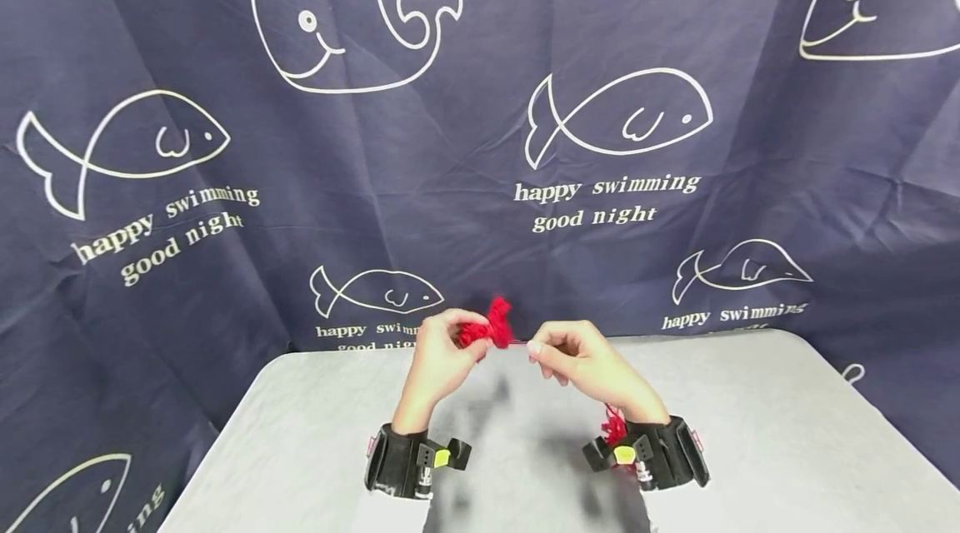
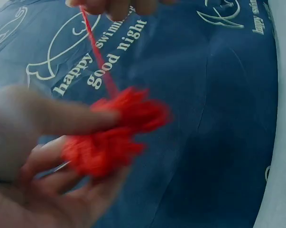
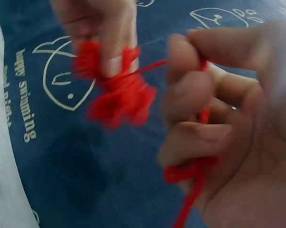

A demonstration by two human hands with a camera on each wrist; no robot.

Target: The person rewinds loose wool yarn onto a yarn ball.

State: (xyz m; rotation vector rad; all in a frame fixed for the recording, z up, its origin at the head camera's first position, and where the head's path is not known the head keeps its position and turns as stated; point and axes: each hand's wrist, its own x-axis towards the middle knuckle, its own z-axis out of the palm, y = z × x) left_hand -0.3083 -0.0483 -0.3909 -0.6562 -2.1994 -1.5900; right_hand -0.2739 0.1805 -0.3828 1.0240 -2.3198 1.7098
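Observation:
In the head view my left hand (image 1: 441, 362) holds a ruffled bundle of red yarn (image 1: 498, 323) above the far edge of the table. The left wrist view shows the thumb pressing the bundle (image 2: 105, 154) against the fingers; it is blurred there. A taut red strand (image 2: 96, 50) runs from the bundle to my right hand (image 1: 588, 362), which pinches it between thumb and index finger. In the right wrist view the other fingers curl over the yarn, and a looped tail (image 3: 190, 194) hangs below them.
More red yarn (image 1: 615, 426) shows beside my right wrist, partly hidden by the wrist strap. The pale grey table (image 1: 315, 433) ends at a dark blue curtain (image 1: 465, 183) printed with white fish and whales, hanging close behind it.

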